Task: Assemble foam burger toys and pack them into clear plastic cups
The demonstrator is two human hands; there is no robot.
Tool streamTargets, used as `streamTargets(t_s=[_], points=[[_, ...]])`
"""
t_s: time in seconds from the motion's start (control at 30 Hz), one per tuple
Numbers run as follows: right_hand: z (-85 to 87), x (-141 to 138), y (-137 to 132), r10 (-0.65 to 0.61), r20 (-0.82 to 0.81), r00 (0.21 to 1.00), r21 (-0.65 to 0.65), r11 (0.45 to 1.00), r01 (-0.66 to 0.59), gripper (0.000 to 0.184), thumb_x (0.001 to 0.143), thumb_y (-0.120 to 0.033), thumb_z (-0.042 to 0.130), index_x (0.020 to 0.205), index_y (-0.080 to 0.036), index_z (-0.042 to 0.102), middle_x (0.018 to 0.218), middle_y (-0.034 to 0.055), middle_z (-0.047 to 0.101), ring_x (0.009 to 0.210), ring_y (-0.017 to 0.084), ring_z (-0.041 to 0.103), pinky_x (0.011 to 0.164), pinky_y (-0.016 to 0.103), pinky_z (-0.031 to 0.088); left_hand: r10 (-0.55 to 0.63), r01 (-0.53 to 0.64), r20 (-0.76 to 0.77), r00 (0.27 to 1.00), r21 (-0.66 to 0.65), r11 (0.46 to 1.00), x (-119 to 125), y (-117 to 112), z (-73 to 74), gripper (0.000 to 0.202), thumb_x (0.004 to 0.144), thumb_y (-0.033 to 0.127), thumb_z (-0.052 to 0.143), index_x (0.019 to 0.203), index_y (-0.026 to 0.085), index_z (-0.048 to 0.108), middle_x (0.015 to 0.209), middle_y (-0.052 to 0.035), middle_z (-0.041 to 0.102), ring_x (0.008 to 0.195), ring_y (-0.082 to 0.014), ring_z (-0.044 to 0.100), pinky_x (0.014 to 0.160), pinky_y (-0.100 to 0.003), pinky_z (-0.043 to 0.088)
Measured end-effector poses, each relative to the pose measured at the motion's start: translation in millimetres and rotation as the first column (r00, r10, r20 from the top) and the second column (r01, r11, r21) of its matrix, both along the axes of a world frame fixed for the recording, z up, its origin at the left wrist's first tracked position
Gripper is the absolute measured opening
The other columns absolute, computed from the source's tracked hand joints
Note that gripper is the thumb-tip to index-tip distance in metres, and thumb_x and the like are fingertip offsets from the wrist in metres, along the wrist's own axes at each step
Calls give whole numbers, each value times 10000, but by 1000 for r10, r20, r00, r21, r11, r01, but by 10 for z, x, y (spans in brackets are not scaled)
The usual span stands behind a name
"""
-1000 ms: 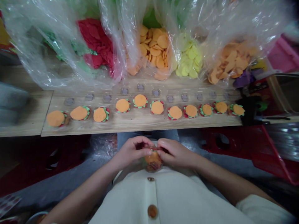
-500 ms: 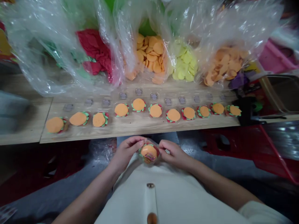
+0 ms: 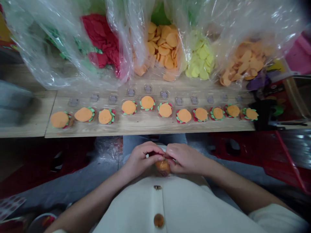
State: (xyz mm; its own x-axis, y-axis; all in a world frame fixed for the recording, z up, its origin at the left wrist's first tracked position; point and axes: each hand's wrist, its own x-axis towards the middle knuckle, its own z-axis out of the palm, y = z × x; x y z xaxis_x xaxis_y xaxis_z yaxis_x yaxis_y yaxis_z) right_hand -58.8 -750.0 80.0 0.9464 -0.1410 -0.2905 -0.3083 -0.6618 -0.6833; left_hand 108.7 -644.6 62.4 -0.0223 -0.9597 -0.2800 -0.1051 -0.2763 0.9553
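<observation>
Close to my chest, my left hand (image 3: 141, 158) and my right hand (image 3: 184, 158) meet with curled fingers over a small round orange piece in a clear shell (image 3: 162, 166). Both hands pinch it from either side, and their fingers cover most of its top. In front of me a wooden board (image 3: 145, 124) carries a row of several similar orange rounds with red and green trim (image 3: 165, 110), each in a clear shell.
Behind the board stand clear plastic bags of red pieces (image 3: 102, 42), orange discs (image 3: 162, 48), yellow-green discs (image 3: 199, 61) and more orange discs (image 3: 245, 61). A red plastic crate (image 3: 255, 152) lies at my right. My white buttoned top fills the bottom.
Half a second ago the hands held the orange piece apart with its top showing. Now both hands have drawn in and shut over it, lower and nearer my chest.
</observation>
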Motion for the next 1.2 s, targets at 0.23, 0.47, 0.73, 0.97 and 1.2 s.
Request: streamTargets(t_s=[0.23, 0.47, 0.73, 0.97, 1.2], points=[[-91, -90, 141, -13, -37, 999, -39, 999, 12, 86, 747, -199, 462, 811, -171, 512, 742, 26, 553, 644, 135, 450, 556, 252, 300, -113, 118, 51, 992, -106, 987, -85, 23, -37, 142, 807, 277, 547, 838, 195, 659, 795, -39, 640, 765, -135, 578, 712, -242, 431], [-168, -153, 219, -26, 40, 999, -55, 998, 28, 123, 716, -173, 454, 816, -170, 526, 738, 31, 567, 652, 138, 462, 580, 258, 320, -163, 178, 112, 980, -135, 975, -110, 36, -26, 145, 819, 277, 526, 795, 183, 634, 777, -37, 624, 759, -134, 562, 714, -245, 412], [-75, -119, 150, -30, 39, 999, -64, 997, 33, 88, 736, -198, 446, 782, -179, 519, 709, 22, 556, 637, 139, 465, 563, 254, 322, -131, 130, -42, 990, -28, 991, -54, -28, -42, 146, 771, 300, 589, 776, 174, 663, 761, -40, 613, 729, -136, 558, 672, -243, 426], [7, -109, 88, -39, -22, 999, -76, 996, 38, 63, 750, -194, 440, 782, -173, 490, 724, 31, 535, 638, 140, 447, 555, 257, 309, -100, 102, 31, 994, -60, 993, -41, -2, -22, 139, 783, 274, 574, 859, 204, 668, 821, -47, 644, 780, -149, 577, 718, -261, 438], [-170, -121, 200, -115, -11, 993, -71, 991, 114, 52, 710, -191, 463, 756, -181, 485, 716, 23, 535, 645, 139, 446, 557, 254, 305, -183, 233, 254, 950, -180, 956, -78, -3, -30, 187, 838, 252, 479, 894, 191, 646, 820, -60, 626, 790, -150, 558, 715, -248, 425]])
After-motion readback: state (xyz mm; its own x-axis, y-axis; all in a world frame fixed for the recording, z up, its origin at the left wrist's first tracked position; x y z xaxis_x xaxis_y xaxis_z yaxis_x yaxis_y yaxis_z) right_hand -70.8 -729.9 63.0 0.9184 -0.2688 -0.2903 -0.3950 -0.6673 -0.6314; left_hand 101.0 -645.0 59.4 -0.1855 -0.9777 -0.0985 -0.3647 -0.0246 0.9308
